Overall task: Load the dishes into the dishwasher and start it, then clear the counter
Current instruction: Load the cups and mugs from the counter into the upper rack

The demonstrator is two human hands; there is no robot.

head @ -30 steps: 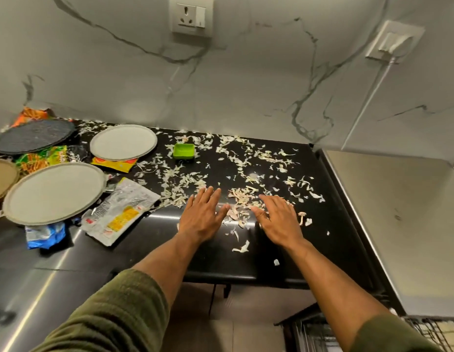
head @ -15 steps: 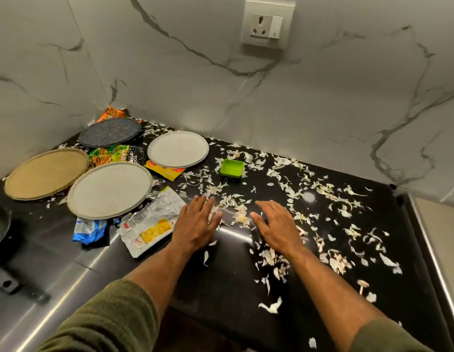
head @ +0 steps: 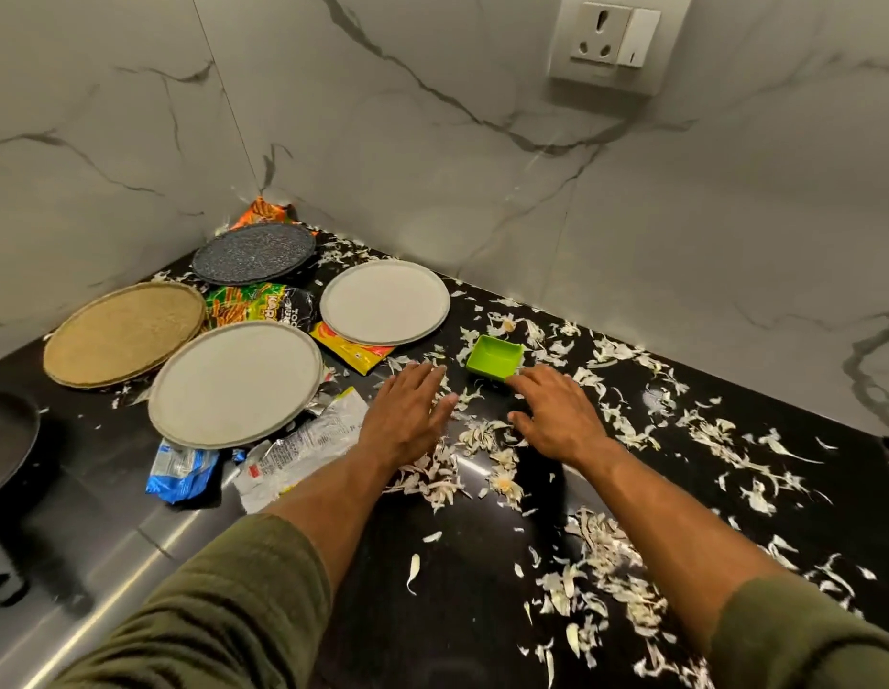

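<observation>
Pale vegetable peels [head: 487, 435] are strewn over the black counter [head: 482, 614], with a small heap between my hands. My left hand [head: 407, 415] lies flat and open on the counter beside the heap. My right hand [head: 556, 415] is open too, its fingertips close to a small green square bowl [head: 494, 358]. Two grey plates [head: 385, 300] [head: 236, 382], a tan plate [head: 124, 333] and a dark speckled plate [head: 253, 252] sit at the left, near the corner.
Snack wrappers lie among the plates: a green and orange one [head: 256, 305], a yellow one [head: 355, 353], a blue one [head: 181, 469] and a clear one [head: 293, 450]. A black pan [head: 7, 435] sits at the left edge. Marble walls meet at the corner; a socket [head: 613, 39] is above.
Both hands have slid forward and left across the counter, sweeping peels together. The view has swung left toward the corner, and the steel surface at the right has left the frame.
</observation>
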